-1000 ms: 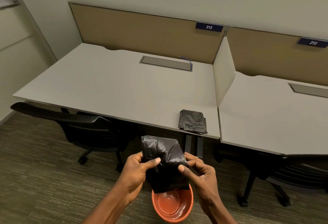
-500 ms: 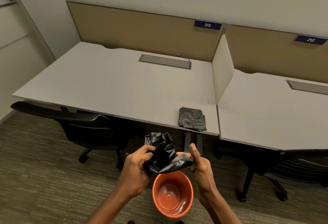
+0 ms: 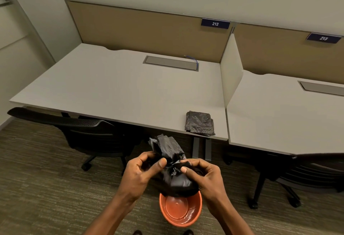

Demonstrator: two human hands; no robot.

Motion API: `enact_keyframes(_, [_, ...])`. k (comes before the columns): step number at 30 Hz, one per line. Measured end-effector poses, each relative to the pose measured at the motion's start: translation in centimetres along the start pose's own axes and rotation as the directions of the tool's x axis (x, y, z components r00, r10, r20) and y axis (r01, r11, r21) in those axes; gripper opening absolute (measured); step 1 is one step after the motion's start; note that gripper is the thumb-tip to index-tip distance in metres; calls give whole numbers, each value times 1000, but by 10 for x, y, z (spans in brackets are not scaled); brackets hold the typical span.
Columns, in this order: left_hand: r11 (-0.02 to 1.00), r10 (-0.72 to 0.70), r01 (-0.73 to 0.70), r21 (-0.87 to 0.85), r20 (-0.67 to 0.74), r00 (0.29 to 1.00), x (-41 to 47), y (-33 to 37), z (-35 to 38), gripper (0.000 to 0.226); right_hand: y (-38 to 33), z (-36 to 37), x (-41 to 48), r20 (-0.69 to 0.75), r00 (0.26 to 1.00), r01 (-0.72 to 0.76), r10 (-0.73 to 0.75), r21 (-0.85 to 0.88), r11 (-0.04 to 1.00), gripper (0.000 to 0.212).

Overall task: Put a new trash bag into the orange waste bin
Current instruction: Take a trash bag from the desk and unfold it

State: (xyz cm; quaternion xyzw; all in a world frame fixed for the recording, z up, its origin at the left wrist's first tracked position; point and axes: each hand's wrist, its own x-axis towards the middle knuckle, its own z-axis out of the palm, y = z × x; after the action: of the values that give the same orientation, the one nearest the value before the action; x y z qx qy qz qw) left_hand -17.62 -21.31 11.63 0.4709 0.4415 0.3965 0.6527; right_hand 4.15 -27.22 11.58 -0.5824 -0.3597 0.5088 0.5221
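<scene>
Head-camera view, looking down over two pale grey desks side by side against tan partition panels; the nearer-left desk point(image 3: 111, 93) carries a name plate reading 212 point(image 3: 215, 23) on its panel, a recessed grey cable tray point(image 3: 170, 63), and a white divider point(image 3: 231, 71) along its right edge; black mesh office chairs sit tucked at both desks, one at the left point(image 3: 78, 128) and one at the right point(image 3: 305, 171), on striped brown carpet; an orange waste bin point(image 3: 180, 210) stands on the floor near the bottom centre, round, open mouth upward, with no liner in it; a folded stack of black bags point(image 3: 199, 124) lies flat at the front right corner of the left desk; a crumpled black trash bag point(image 3: 172, 164) is held in the air directly above the bin, its long axis running roughly vertical, one bunched end rising away from the viewer and the fuller end hanging down just over the bin's far rim; the left hand point(image 3: 141, 173) pinches the bag between thumb and fingers; the right hand point(image 3: 206, 175) grips it likewise, thumb pressed on the plastic.
</scene>
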Motion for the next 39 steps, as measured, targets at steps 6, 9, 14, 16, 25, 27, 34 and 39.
enact_keyframes(6, [995,-96,94,-23,-245,965,7,4,9,11,21,-14,1,102,987,142,-121,-238,961,20])
enact_keyframes(9, [994,-82,100,47,-293,953,7,2,9,8,29,-18,3,57,996,84,-69,-339,937,23])
enact_keyframes(14, [997,-2,26,73,-304,953,-1,8,17,16,33,-20,2,-177,984,-69,3,-369,927,10])
enact_keyframes(16, [993,26,11,121,-301,953,-3,7,19,18,30,-19,4,-238,971,-107,19,-360,927,15])
enact_keyframes(25, [765,334,-282,579,19,942,-6,-11,20,41,-3,12,15,-226,959,-166,170,37,986,69])
enact_keyframes(27, [705,373,-343,620,87,924,-5,-16,18,54,-3,14,21,-240,938,-251,250,26,968,67])
enact_keyframes(34, [677,323,-343,651,156,933,-10,-27,10,46,7,12,19,-198,925,-328,325,21,945,7])
enact_keyframes(39, [858,-92,53,511,51,995,-14,-26,2,44,-5,6,6,-120,925,-340,361,162,926,19])
